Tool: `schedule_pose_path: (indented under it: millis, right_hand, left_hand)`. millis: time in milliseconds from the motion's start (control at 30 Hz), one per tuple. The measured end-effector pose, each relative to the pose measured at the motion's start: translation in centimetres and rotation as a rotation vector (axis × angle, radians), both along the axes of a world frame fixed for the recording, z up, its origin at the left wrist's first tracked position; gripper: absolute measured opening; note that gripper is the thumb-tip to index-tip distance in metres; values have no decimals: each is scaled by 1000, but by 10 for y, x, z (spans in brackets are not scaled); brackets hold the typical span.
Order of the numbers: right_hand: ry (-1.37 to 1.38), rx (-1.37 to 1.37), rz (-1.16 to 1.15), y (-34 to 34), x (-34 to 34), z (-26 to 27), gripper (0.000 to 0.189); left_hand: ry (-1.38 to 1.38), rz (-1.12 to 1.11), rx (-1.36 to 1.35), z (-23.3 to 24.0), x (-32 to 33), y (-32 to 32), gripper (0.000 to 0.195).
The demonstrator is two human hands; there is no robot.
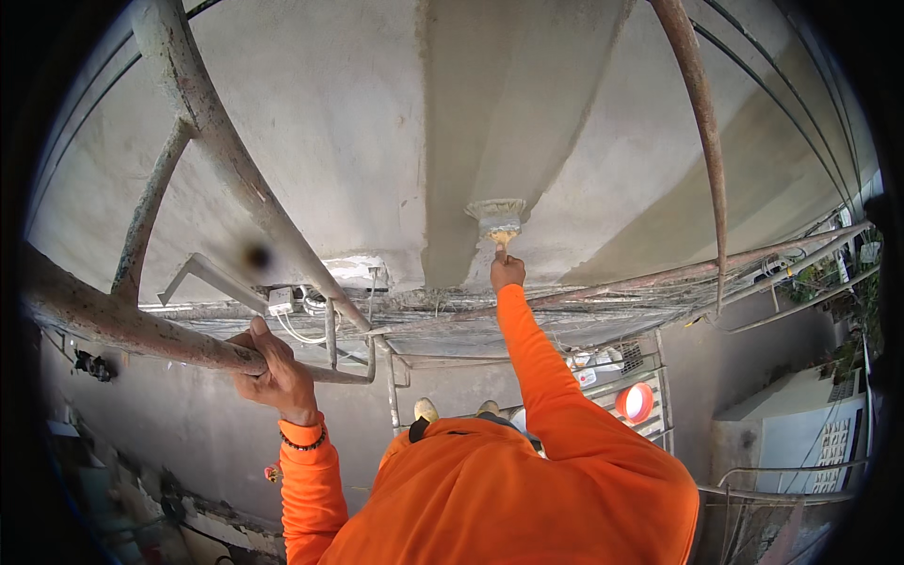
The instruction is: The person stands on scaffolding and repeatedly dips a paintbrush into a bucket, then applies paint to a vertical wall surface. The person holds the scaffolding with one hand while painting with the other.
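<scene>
My right hand [508, 271] grips the handle of a wide paintbrush [498, 220], its bristles pressed to a pale plastered wall [339, 127]. Above the brush runs a darker, wet-looking band [487, 106]. A second dark band [678, 198] slants across the wall on the right. My left hand [277, 371] is closed around a weathered scaffold tube [176, 342] at the left, thumb along its top. Both arms wear orange sleeves.
Cables and wires [452, 304] run along the wall's foot, near a white junction box [281, 301]. A red bucket [635, 403] with white contents stands on the scaffold platform [660, 402] beside plastic containers [590, 364]. A rusty tube [703, 120] rises at right. Ground lies far below.
</scene>
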State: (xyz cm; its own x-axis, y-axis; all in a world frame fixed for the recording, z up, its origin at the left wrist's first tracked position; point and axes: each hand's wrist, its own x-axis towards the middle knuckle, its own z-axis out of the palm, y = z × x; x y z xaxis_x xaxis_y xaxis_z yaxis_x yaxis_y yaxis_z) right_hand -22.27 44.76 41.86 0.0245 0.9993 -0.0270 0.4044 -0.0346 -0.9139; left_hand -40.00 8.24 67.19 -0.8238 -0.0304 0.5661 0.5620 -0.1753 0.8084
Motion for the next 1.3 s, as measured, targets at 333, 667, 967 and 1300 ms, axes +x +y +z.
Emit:
schedule_pose_path:
  millis: [333, 667, 967, 1300]
  right_hand:
    - [380, -121, 111, 35, 57, 192, 53]
    - [137, 108, -33, 55, 32, 126, 59]
    - [352, -243, 29, -49, 125, -77, 51]
    - [-145, -370, -141, -274, 378, -130, 61]
  left_hand:
    - [-9, -18, 0, -2, -2, -1, 32]
    - [14, 7, -31, -2, -1, 2, 31]
    - [-11, 8, 4, 4, 5, 4, 35]
    - [109, 154, -166, -11, -4, 9, 52]
